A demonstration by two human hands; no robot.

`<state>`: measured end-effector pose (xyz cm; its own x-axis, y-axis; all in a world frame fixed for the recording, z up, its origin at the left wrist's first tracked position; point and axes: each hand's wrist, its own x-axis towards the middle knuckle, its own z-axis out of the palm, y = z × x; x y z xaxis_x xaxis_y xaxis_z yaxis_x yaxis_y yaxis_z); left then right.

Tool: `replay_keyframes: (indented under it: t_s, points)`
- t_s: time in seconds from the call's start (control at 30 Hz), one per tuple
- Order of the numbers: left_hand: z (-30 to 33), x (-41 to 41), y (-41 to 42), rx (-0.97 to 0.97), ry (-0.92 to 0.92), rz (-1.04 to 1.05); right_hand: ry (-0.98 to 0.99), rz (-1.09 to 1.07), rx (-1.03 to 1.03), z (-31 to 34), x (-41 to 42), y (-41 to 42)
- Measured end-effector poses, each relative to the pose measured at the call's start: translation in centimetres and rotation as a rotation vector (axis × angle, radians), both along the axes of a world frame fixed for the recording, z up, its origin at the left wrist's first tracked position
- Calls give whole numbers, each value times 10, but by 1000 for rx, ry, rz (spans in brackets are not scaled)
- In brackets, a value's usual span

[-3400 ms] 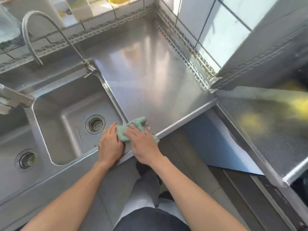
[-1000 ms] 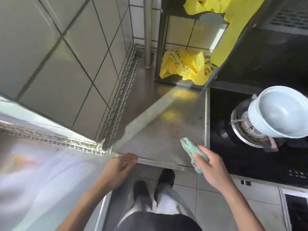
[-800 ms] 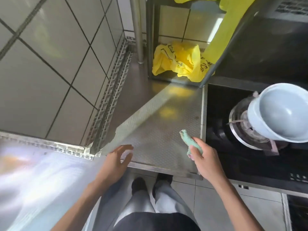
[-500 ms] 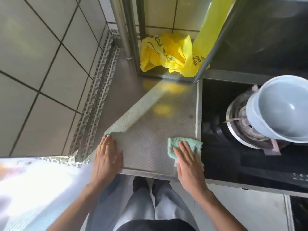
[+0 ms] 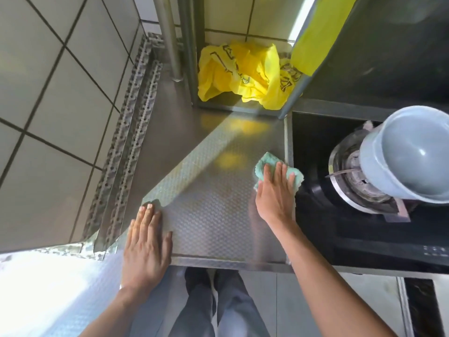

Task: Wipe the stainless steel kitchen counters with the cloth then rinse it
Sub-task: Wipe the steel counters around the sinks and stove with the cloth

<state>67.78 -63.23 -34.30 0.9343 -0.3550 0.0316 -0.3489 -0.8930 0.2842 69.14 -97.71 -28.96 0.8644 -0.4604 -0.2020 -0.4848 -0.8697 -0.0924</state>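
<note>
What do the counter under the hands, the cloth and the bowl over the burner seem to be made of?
Counter: looks like stainless steel with an embossed dimple pattern; it reflects light and the yellow bag.
Cloth: soft, fuzzy green fabric, perhaps microfibre; it crumples under the right hand.
Bowl: smooth pale grey-blue with a soft highlight; plastic or glazed ceramic, cannot tell which.

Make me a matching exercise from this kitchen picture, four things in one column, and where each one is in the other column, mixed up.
Things:
1. green cloth
2. left hand
3. yellow bag
4. grey bowl

Places:
A. tilted over the stove burner
B. flat on the near left part of the counter
C. at the back, inside the metal frame
D. under the right hand, at the counter's right edge by the stove

Pairs: 1-D, 2-B, 3-C, 4-A
</note>
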Motion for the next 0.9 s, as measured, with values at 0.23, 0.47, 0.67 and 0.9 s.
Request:
replay_keyframes:
  t_s: [0.23,0.47,0.67,0.9]
  points:
    - [6,-2,-3,-9,-14,14,-141,228,118,-13,-52,47]
    - [8,-2,-4,-5,-12,17,2,307,-48,0,-95,9]
    - [7,-1,-4,13,0,31,-58,20,-7,-3,11,-3]
    - [5,-2,-4,16,-6,37,-118,364,138,-19,-40,61]
